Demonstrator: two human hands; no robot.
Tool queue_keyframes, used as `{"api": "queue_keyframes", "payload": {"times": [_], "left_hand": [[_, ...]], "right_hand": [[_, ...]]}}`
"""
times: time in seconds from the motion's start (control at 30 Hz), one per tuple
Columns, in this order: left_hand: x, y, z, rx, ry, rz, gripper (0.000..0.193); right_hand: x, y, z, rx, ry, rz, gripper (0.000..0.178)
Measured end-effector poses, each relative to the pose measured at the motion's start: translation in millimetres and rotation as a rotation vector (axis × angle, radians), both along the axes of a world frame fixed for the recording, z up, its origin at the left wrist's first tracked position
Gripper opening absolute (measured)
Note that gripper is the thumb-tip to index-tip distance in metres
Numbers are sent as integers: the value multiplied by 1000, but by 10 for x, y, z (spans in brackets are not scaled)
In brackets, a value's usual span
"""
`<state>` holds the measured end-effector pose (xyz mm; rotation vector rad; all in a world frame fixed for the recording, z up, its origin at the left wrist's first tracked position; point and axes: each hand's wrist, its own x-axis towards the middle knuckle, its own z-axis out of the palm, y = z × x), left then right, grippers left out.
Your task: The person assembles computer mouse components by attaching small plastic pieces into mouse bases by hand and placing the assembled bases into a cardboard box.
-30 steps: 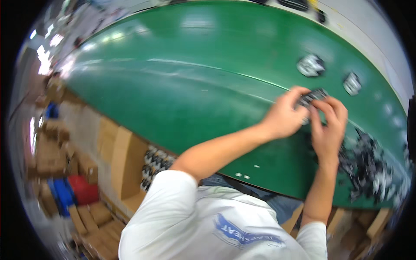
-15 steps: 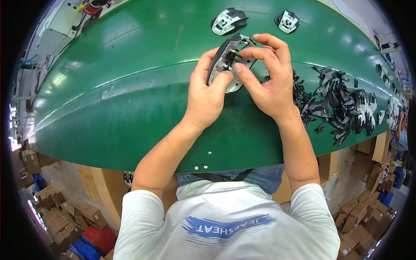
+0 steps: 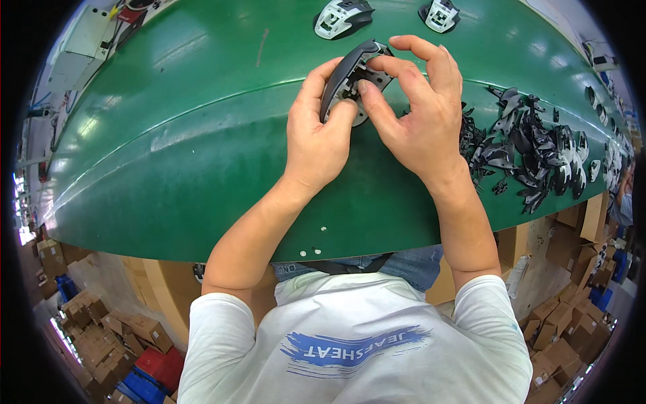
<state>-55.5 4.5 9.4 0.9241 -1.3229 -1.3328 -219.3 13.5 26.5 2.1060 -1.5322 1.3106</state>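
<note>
My left hand point(image 3: 319, 131) is closed around a computer mouse shell point(image 3: 342, 73), black on its outer side and pale with dark parts inside. It is tilted, its hollow inner side facing my right hand point(image 3: 420, 111). The right thumb and index finger reach into the hollow and grip there, the other fingers curling above it. Whether a small part sits between those fingertips is hidden. Beyond my hands, a white and black mouse shell point(image 3: 342, 18) and a smaller-looking one point(image 3: 441, 15) lie on the green table point(image 3: 182, 182).
Right of my hands is a heap of black plastic pieces point(image 3: 521, 138), with white and black shells point(image 3: 570, 161) beside it. Small white bits point(image 3: 311, 252) lie by the near edge. Cardboard boxes point(image 3: 111, 330) stand on the floor. Another person's arm point(image 3: 624, 192) shows far right.
The held shell has turned slightly, showing more of its black outer side and less of its inside. Both hands keep their grip. The whole view has shifted a little.
</note>
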Motion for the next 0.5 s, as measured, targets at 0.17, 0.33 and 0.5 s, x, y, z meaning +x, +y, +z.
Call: {"api": "queue_keyframes", "payload": {"times": [0.17,0.33,0.5], "left_hand": [[0,-33,-62,21,46,38,43],[19,-19,-13,80,80,8,40],[-21,18,-11,59,171,51,41]], "right_hand": [[-4,-15,-54,91,-198,113,23],[-57,-59,-95,146,-304,177,21],[-131,-78,-29,-18,-106,161,22]]}}
